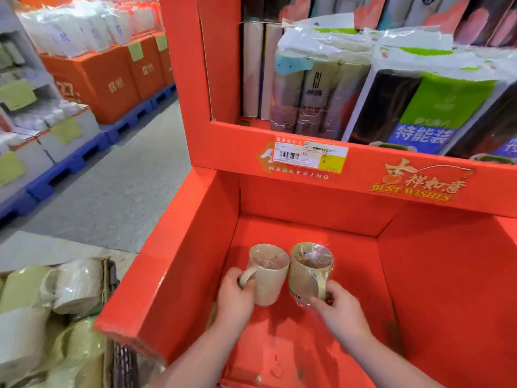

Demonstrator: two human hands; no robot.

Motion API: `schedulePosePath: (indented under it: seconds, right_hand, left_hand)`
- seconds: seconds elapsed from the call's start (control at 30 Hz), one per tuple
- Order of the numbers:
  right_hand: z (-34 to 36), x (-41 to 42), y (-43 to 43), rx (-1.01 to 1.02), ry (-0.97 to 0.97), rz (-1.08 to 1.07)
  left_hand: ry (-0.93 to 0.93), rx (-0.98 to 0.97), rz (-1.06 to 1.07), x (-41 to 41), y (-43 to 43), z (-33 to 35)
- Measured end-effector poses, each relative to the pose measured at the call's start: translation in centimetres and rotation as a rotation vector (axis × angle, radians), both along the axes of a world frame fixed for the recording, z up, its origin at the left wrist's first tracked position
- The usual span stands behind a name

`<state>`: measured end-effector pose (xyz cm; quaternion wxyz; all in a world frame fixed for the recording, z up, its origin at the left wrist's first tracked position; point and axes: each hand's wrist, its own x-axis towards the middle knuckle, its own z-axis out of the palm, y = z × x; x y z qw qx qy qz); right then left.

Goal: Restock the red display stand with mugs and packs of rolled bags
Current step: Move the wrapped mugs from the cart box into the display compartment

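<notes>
shop aisle with a grey floor (126,177); a red display stand (195,261) fills the centre and right. inside the stand's lower bin, near its left wall, are two beige mugs wrapped in clear film, side by side; whether they rest on the bin floor cannot be told. the left hand (233,298) grips the handle of the left mug (270,278). the right hand (340,312) grips the handle of the right mug (306,273). packs of rolled bags (442,107) stand upright on the stand's upper shelf. a price label (310,155) sticks to that shelf's front edge. low beside the stand's left wall lie more wrapped mugs (56,303). across the floor from the stand, orange boxes (112,79) sit on blue pallets (70,166).
</notes>
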<state>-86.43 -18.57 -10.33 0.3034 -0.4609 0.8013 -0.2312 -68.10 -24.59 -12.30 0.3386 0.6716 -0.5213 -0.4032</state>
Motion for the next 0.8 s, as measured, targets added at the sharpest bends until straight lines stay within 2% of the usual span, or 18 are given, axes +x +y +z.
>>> schedulePosePath:
  seconds: [0.2,0.37,0.43,0.57,0.8]
  right_hand:
    - [-2.5,-0.9,-3.2,0.022,-0.083,0.046]
    - [-4.9,-1.0,-6.2,-0.089,-0.131,0.048]
    - [-6.0,-1.3,-7.5,-0.094,-0.11,0.07]
    - [-7.5,-1.6,-9.6,-0.147,-0.068,0.125]
    - [-9.2,-1.7,-12.1,-0.172,-0.026,0.16]
  left_hand:
    - [0.074,0.045,0.132,-1.2,-2.7,-2.6]
    - [0.183,-0.134,0.173,-2.1,-4.7,-4.4]
    - [0.176,-0.17,0.187,-2.4,-6.1,-5.0]
    - [0.142,-0.116,0.245,-2.8,-9.4,-6.2]
    - [0.105,-0.226,0.279,-3.8,-13.2,-6.8]
